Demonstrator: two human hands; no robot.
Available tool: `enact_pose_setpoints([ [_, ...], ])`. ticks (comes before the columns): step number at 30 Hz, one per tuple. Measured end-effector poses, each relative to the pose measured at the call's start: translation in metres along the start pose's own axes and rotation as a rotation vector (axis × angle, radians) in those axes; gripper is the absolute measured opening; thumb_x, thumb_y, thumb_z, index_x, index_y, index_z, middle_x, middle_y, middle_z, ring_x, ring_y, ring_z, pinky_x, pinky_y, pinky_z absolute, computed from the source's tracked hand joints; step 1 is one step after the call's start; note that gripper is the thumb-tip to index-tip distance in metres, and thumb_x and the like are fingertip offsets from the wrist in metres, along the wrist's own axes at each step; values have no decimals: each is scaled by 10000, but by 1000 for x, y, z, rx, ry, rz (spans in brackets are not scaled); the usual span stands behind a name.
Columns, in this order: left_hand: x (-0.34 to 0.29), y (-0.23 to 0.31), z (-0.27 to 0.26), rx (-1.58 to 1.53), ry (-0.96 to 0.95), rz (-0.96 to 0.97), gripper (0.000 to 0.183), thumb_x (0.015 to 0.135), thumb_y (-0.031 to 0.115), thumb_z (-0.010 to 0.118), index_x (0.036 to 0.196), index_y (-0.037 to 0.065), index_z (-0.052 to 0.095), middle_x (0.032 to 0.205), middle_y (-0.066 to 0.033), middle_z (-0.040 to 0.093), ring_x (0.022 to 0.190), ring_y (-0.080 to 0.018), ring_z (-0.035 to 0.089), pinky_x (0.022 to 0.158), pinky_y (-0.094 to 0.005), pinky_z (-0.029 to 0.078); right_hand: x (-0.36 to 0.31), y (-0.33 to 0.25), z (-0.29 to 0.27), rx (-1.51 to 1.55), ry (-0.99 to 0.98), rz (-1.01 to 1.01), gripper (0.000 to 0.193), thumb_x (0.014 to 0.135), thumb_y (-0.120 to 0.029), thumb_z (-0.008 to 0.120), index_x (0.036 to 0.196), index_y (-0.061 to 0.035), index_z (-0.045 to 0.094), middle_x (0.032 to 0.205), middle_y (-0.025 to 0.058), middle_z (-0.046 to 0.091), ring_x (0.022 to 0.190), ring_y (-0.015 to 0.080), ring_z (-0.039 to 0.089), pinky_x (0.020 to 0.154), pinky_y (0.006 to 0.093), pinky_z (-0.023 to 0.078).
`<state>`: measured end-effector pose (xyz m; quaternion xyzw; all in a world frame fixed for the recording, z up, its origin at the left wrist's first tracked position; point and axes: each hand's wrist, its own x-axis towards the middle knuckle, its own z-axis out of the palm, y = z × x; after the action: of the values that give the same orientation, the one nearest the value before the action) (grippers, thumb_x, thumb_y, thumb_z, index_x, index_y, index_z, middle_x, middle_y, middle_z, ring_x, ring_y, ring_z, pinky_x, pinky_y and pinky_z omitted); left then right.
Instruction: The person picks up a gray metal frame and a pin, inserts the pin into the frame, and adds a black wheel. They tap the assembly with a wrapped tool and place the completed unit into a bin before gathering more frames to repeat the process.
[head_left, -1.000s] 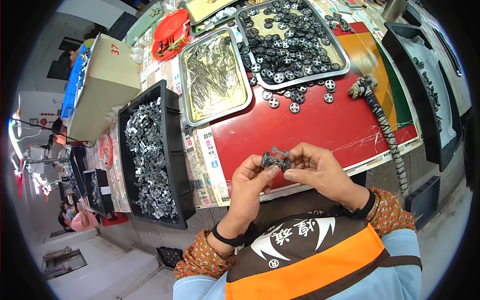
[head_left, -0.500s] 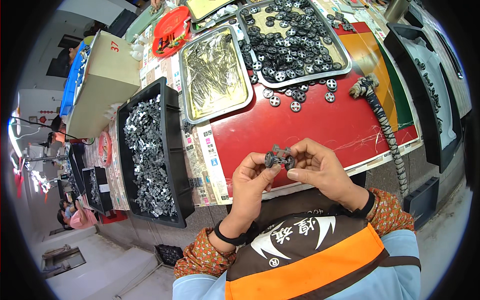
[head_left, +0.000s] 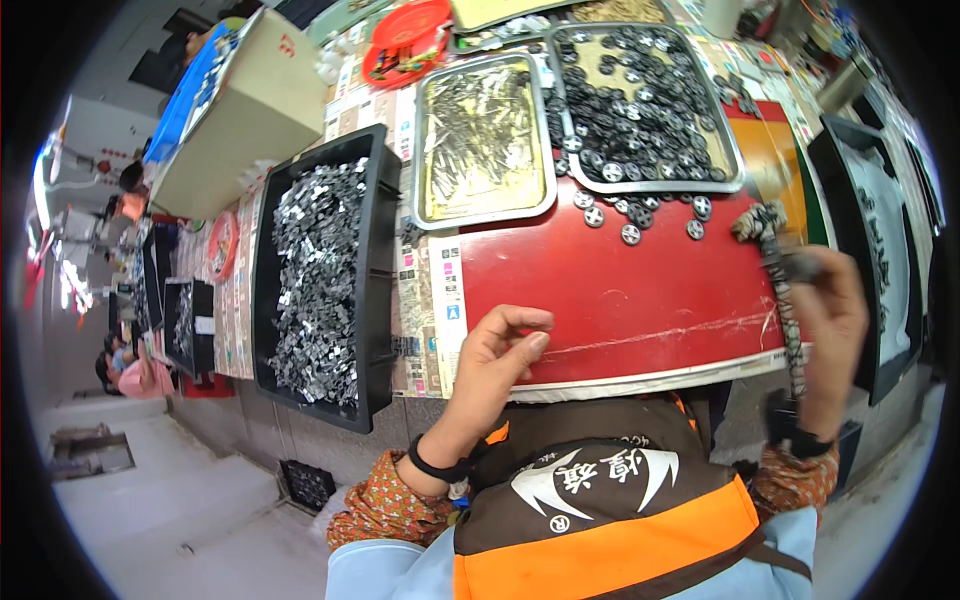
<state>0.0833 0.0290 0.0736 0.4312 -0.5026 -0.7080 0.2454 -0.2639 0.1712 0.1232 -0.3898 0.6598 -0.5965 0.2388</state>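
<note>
Above the front edge of the red work surface (head_left: pixel 600 280), my left hand (head_left: pixel 490 362) is open and holds nothing, with thumb and forefinger apart. My right hand (head_left: pixel 832 315), smeared by motion, is over at the right beside a cloth-wrapped stick-like tool (head_left: pixel 768 232). Between its fingertips is a small dark wheeled part (head_left: pixel 803 266), too blurred for detail. Loose black wheels with silver spokes (head_left: pixel 631 234) lie on the red surface just below a heaped metal tray of wheels (head_left: pixel 650 110). Thin metal pins (head_left: pixel 485 140) fill another tray to its left.
A deep black bin (head_left: pixel 375 300) of small dark grey parts stands on the left. At the far right is a black crate (head_left: pixel 850 250) with a pale liner and a few dark pieces. A red plastic basket (head_left: pixel 405 40) sits at the back, near a tall cardboard box (head_left: pixel 250 120).
Both hands held the wheeled part together at the centre. My left hand has let go and stays there; my right hand has swung right with the part. The view has shifted somewhat.
</note>
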Motion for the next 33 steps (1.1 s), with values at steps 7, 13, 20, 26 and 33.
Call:
enact_pose_setpoints([
  [7, -2, -16, -80, 332, 405, 84, 232, 1013, 97, 670, 1239, 49, 695, 1036, 7, 675, 816, -51, 615, 657, -222, 522, 36, 128, -398, -638, 440, -126, 377, 1031, -169, 719, 1370, -27, 634, 1236, 45, 710, 1081, 120, 651, 949, 275, 499],
  [13, -5, -1, -94, 839, 578, 165, 462, 997, 90, 646, 1450, 59, 562, 1413, -185, 604, 904, -312, 721, 837, -406, 575, 47, 137, -373, -1399, 295, 200, 423, 1025, -207, 689, 1394, -16, 610, 1294, 157, 697, 1018, 269, 664, 942, 357, 506],
  [20, 58, 18, -85, 1224, 667, 354, 505, 1016, 106, 573, 1507, 45, 470, 1496, -225, 554, 1141, -452, 690, 950, -528, 567, 60, 35, -165, -1062, 270, -129, 397, 1046, -183, 648, 1412, -31, 621, 1262, 142, 678, 1040, 259, 641, 902, 356, 505],
  [26, 112, 9, -106, 1432, 710, 265, 532, 948, 25, 578, 1467, -30, 476, 1271, -261, 633, 965, -420, 746, 816, -502, 614, 61, -1, 6, -694, -169, -403, 328, 944, -56, 709, 1267, -24, 668, 1065, 129, 639, 969, 265, 634, 870, 366, 506],
  [33, 112, -6, -113, 1391, 738, 204, 302, 916, 44, 655, 1191, -2, 537, 1185, -276, 606, 954, -467, 725, 812, -525, 606, 62, -4, 107, -767, -433, -589, 214, 916, -99, 736, 1117, -44, 683, 1022, 147, 628, 983, 359, 638, 841, 435, 522],
])
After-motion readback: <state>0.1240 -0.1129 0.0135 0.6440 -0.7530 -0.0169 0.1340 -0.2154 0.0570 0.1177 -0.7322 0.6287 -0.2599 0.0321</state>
